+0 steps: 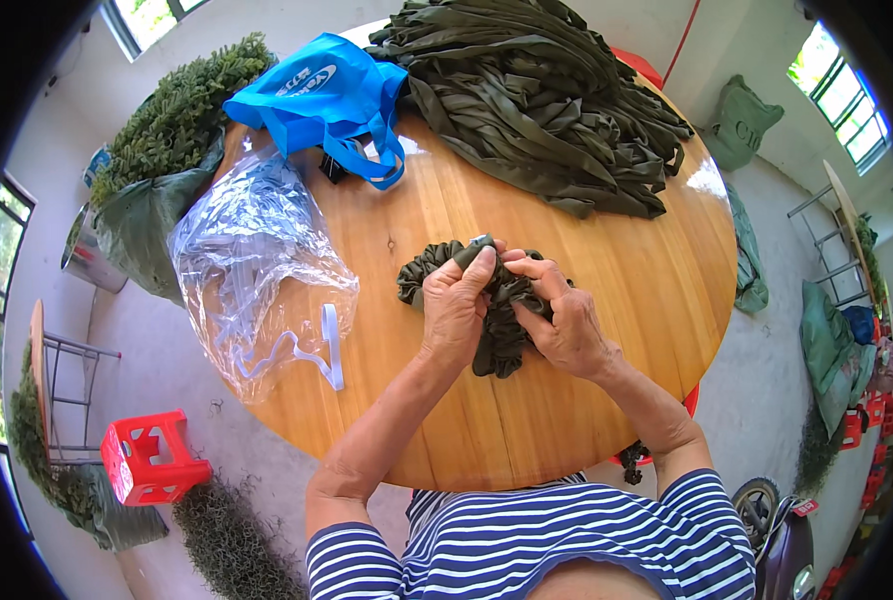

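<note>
Over the middle of the round table, my left hand (456, 307) pinches a gathered dark olive fabric strip (505, 350) between thumb and fingers. My right hand (569, 318) grips the same ruffled strip just to the right, its fingers bent around the cloth. Bunched folds stick out left of my left hand and hang below between both hands. A small pale bit shows at the left thumb tip, too small to name. Beyond my hands lies a big heap of flat olive fabric strips (557, 110). White elastic band (332, 345) trails from a clear plastic bag (257, 230) at the left.
A blue tote bag (317, 95) rests on the far left of the wooden table (417, 420). Green artificial foliage (182, 110) stands beside it. On the floor are a red plastic stool (152, 458), dark foliage (232, 540) and, at lower right, a motorbike (787, 550).
</note>
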A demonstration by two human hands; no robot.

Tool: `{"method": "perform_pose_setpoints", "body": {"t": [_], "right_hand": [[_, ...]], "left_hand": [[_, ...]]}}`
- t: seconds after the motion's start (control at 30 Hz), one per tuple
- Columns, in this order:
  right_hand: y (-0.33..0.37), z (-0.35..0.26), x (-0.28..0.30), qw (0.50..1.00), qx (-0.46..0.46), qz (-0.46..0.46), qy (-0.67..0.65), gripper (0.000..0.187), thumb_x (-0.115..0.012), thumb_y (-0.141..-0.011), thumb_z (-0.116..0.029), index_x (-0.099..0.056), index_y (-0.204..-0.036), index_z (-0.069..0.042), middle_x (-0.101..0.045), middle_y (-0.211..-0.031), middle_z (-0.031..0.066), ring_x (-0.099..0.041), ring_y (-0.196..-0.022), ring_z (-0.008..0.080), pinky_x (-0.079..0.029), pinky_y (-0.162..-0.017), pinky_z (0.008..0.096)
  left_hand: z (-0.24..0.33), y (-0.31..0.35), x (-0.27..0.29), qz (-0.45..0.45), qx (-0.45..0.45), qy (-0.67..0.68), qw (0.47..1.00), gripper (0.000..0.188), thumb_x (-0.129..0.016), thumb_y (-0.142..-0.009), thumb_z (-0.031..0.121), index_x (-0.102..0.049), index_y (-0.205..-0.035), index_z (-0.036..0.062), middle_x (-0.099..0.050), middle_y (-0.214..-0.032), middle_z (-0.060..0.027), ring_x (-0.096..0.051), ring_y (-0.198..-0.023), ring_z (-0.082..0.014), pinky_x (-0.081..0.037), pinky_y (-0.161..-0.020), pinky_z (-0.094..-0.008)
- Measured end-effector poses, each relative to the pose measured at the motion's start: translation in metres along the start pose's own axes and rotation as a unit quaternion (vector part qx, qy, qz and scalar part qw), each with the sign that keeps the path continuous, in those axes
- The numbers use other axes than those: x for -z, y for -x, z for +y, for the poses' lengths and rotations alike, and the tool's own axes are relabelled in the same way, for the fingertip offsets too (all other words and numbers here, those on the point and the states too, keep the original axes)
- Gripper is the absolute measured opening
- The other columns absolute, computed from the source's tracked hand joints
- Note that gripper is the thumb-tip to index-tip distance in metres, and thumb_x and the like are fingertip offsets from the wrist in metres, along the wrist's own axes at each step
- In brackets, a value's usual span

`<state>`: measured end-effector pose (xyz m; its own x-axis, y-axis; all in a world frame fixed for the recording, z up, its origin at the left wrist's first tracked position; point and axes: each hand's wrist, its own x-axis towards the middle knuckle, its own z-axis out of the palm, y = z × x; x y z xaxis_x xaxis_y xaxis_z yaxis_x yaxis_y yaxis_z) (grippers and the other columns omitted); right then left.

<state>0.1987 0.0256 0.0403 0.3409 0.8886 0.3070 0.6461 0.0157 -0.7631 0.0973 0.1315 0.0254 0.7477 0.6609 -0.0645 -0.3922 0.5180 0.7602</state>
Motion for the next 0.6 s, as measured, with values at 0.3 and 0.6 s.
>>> {"method": "perform_pose_setpoints", "body": {"t": [0.3, 0.6], "right_hand": [[-0.003, 0.003, -0.004, 0.999, 0.031, 0.016, 0.026, 0.034, -0.062, -0.076, -0.011, -0.046, -0.106, -0.006, -0.062, -0.090, 0.0122, -0.062, -0.076, 0.0253, -0.047, -0.066, 0.0354], [-0.007, -0.002, 0.007, 0.996, -0.055, -0.030, -0.062, 0.039, -0.060, -0.079, -0.017, -0.048, -0.115, -0.010, -0.062, -0.083, 0.0127, -0.061, -0.068, 0.0264, -0.047, -0.062, 0.0348]], "left_hand": [[0.004, -0.005, 0.008, -0.003, -0.031, 0.001, 1.000, 0.015, -0.052, -0.088, 0.013, -0.057, -0.093, 0.0005, -0.063, -0.086, -0.0088, -0.061, -0.080, -0.0163, -0.051, -0.073, -0.0285], [0.009, -0.010, 0.007, 0.007, -0.060, 0.065, 0.996, 0.016, -0.051, -0.089, 0.013, -0.056, -0.095, -0.0010, -0.063, -0.087, -0.0119, -0.063, -0.081, -0.0201, -0.053, -0.071, -0.0299]]}}
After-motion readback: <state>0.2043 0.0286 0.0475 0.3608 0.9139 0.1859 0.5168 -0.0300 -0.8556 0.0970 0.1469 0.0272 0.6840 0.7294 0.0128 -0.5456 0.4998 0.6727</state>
